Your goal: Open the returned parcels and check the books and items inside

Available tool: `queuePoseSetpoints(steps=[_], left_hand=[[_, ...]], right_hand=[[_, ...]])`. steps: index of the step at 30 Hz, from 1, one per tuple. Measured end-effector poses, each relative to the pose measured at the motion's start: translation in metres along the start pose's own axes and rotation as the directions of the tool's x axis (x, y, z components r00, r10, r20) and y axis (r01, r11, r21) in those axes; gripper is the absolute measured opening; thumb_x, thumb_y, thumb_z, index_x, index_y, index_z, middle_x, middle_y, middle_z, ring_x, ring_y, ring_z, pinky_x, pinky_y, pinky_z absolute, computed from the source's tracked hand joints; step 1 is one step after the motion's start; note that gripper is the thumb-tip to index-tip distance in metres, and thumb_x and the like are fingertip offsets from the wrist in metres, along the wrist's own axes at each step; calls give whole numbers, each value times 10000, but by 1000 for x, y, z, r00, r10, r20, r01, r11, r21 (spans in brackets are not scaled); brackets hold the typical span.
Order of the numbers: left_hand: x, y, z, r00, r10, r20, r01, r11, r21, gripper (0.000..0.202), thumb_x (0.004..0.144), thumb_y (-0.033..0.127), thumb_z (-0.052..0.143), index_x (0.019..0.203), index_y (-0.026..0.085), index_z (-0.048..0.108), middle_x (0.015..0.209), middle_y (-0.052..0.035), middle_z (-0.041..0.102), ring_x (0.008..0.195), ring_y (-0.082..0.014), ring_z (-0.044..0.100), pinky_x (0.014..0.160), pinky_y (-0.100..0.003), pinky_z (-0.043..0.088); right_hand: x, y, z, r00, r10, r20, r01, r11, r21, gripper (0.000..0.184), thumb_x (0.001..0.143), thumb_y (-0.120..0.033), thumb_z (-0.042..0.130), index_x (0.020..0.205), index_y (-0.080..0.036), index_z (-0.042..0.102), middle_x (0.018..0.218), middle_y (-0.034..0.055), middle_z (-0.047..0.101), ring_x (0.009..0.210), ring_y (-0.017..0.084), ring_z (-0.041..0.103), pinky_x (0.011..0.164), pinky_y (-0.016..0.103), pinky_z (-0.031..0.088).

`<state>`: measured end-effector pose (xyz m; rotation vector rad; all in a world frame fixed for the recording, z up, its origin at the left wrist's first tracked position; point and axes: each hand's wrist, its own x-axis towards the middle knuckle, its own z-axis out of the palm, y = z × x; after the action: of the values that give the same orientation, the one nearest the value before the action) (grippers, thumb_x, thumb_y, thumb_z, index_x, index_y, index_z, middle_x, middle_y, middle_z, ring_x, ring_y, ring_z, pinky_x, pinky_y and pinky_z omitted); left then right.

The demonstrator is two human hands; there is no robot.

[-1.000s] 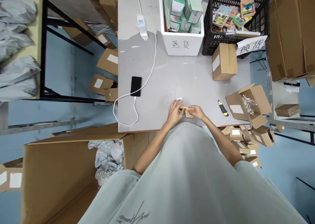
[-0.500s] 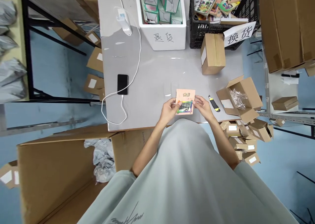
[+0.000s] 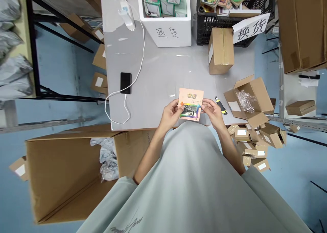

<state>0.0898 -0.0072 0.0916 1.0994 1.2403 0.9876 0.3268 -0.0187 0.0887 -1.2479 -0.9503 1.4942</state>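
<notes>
A small peach-coloured booklet (image 3: pixel 191 100) with a picture on its cover is held up between my two hands, close to the table's front edge. My left hand (image 3: pixel 170 114) grips its left side, the thumb lying over the cover. At the right side, my right hand (image 3: pixel 211 112) pinches the edge with thumb and fingers. To the right of that hand a black and yellow box cutter (image 3: pixel 221 105) lies on the grey table (image 3: pixel 153 89). Beyond it stands an opened cardboard box (image 3: pixel 258 93) with crumpled clear plastic (image 3: pixel 246 101) inside.
At the back are a white foam bin (image 3: pixel 173 33) of green-edged boxes, a black crate (image 3: pixel 204 28) of books and a closed carton (image 3: pixel 221 52). A phone (image 3: pixel 126 83) with a white cable lies left. A large open carton (image 3: pixel 63 178) stands below left; small boxes (image 3: pixel 251 144) lie right.
The booklet looks larger and is slightly turned, with both hands still on it. My left hand has shifted a little to the left. The whole view has moved slightly.
</notes>
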Motion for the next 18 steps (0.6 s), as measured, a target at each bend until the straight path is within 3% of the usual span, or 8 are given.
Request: queuePoseSetpoints(steps=[4,8,12,15,18], left_hand=[[-2,-1,-2,998,51,-20,-48,986,157,556,943,545,823,1381,204,783,1290,-123,773,1082,-259,775,911,-378,667],[-7,-2,4,992,115,-59,-99,968,233,720,918,534,868,1541,244,652,1414,-130,711,1185,-262,743,1045,-427,633],[-16,3,13,995,96,10,-96,984,150,590,893,602,917,1317,261,688,1496,-136,691,1330,-288,715,1197,-486,560],[-20,9,16,997,68,42,-72,991,113,574,789,631,995,1126,258,719,1491,-131,688,1377,-305,701,1223,-499,550],[-20,13,14,998,52,36,-54,997,47,523,770,624,1000,1039,250,751,1500,-132,681,1423,-308,686,1230,-488,559]], right_hand=[[-5,-1,-2,1000,-10,23,10,1000,11,580,902,-720,889,1264,-281,775,1258,89,852,1161,265,790,846,359,696],[-6,1,5,998,-29,49,29,1000,-3,592,908,-739,878,1266,-282,763,1248,86,842,1117,254,794,841,361,698],[-9,-2,18,997,-44,70,44,999,-7,578,905,-740,887,1236,-282,769,1214,65,835,991,216,789,867,361,694],[-13,-8,27,994,-51,96,56,998,-43,557,928,-740,865,1222,-275,779,1175,56,829,965,206,784,923,371,683],[-16,-13,32,994,-60,86,66,996,-68,557,920,-722,881,1228,-270,780,1198,61,823,962,203,781,921,368,682]])
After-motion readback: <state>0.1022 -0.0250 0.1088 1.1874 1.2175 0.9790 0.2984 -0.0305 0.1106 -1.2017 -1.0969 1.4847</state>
